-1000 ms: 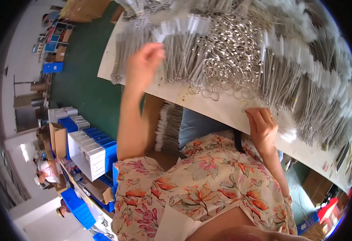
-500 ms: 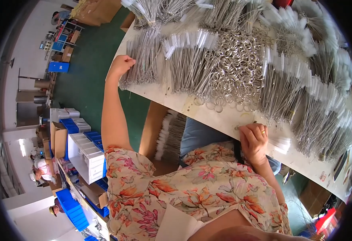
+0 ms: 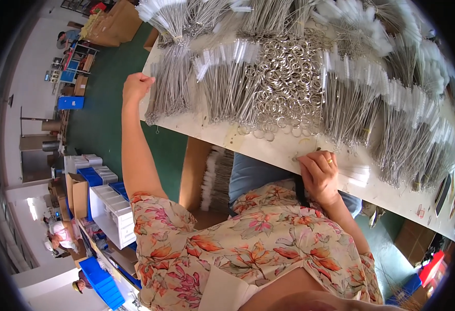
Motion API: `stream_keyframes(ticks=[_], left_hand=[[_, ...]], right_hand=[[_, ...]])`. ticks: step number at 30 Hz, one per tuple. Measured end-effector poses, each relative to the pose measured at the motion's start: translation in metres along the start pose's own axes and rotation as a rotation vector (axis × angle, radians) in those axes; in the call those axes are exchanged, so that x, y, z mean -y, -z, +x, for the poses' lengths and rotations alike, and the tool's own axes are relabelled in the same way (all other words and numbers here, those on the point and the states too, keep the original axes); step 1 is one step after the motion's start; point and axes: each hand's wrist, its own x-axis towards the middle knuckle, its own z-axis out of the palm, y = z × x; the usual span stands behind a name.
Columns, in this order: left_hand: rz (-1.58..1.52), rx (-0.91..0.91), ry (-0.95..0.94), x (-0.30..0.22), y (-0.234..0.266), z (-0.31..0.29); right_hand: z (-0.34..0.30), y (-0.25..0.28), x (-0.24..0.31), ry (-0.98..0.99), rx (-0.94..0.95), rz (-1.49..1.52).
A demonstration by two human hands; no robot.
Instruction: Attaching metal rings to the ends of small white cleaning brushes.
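Observation:
Wire brushes with white bristle tips and looped ends lie in bundles across the table. My left hand (image 3: 137, 87) is closed at the table's left end, just beside the leftmost bundle of brushes (image 3: 173, 85). Whatever its curled fingers hold is hidden. Near the front edge, my right hand (image 3: 321, 175) has its fingers bent and the thumb pressed against them, with a ring on one finger. I cannot make out anything in that pinch. A heap of loose metal split rings (image 3: 287, 83) spreads between the brush bundles, ahead of my right hand.
The pale table (image 3: 227, 136) slants down to the right. Below it stands an open cardboard box (image 3: 192, 168) with more brushes. A dark narrow tool (image 3: 444, 194) lies at the right end. White and blue crates (image 3: 112, 210) stand left; other people are farther off.
My left hand has shifted a little left, away from the leftmost brushes. My right hand stays near the table edge, its fingers slightly repositioned. The whole view has shifted slightly.

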Motion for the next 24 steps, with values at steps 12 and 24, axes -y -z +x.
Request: stream_keyframes(ticks=[12, 24], left_hand=[[-0.396, 0.195, -0.253, -0.146, -0.073, -0.088], [-0.145, 0.243, -0.509, -0.142, -0.091, -0.074]], right_hand=[[0.001, 0.011, 0.0, 0.005, -0.058, 0.044], [0.08, 0.084, -0.118, -0.586, -0.101, -0.237]])
